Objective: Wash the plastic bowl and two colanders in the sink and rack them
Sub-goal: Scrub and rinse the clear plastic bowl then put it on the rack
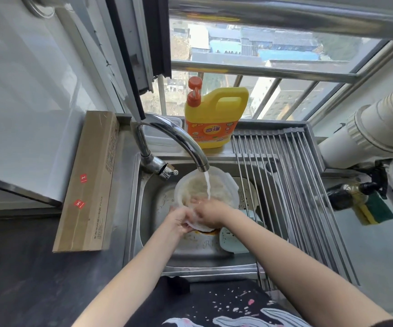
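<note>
I have one head view only, wide-angle, looking steeply down from above the sink (143, 232) at close range. It faces the window (249, 50) at the frame's top; my arms enter from the bottom edge.

Colanders (232, 241) lie partly hidden, perhaps stacked, under the bowl (223, 185).

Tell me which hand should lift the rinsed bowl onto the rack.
Probably the right hand: the roll-up rack lies over the sink's right side, next to that arm. The left hand grips the plastic bowl at its near-left rim and would have to reach across.
</note>
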The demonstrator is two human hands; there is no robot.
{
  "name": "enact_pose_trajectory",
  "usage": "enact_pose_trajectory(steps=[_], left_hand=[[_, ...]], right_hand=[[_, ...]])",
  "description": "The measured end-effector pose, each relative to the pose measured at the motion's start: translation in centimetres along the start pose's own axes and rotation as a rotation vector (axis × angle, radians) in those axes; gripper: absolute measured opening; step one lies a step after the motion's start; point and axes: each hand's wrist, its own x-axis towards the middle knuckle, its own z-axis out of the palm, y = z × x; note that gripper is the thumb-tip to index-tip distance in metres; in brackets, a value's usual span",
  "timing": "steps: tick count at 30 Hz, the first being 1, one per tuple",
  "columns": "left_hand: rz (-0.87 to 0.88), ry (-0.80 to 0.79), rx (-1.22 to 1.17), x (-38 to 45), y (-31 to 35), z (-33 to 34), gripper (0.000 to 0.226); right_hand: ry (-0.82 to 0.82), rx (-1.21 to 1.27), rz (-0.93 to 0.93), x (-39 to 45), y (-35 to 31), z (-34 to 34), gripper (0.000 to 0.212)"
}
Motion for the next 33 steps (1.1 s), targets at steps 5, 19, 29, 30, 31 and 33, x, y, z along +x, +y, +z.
enact_pose_trajectory(steps=[5,19,29,30,31,33], left_hand=[[0.072,0.108,0.129,0.5,0.1,-0.3,0.062],[-0.058,-0.101,0.089,-0.4,3.9,-2.6,0.054],[-0.062,-0.239,0.081,-0.2,3.5,-1.7,0.056],[-0.057,-0.249,0.057,-0.2,3.4,-1.5,0.054],[-0.051,-0.255,0.026,-0.2,3.3,-1.3,0.052],[-0.040,-0.258,-0.023,0.0,3.2,-1.4,0.049]], right_hand=[[0.278,0.093,0.143,1.1,2.1,-0.9,0.025],[0.439,-0.135,-0.155,0.0,0.7,-3.7,0.049],[0.625,0.348,0.335,-0.1,0.8,-4.3,0.051],[0.637,0.387,0.350,-0.2,0.9,-4.2,0.052],[0.646,0.430,0.362,-0.1,0.9,-4.2,0.052],[0.686,0.545,0.400,0.1,1.2,-4.2,0.057]])
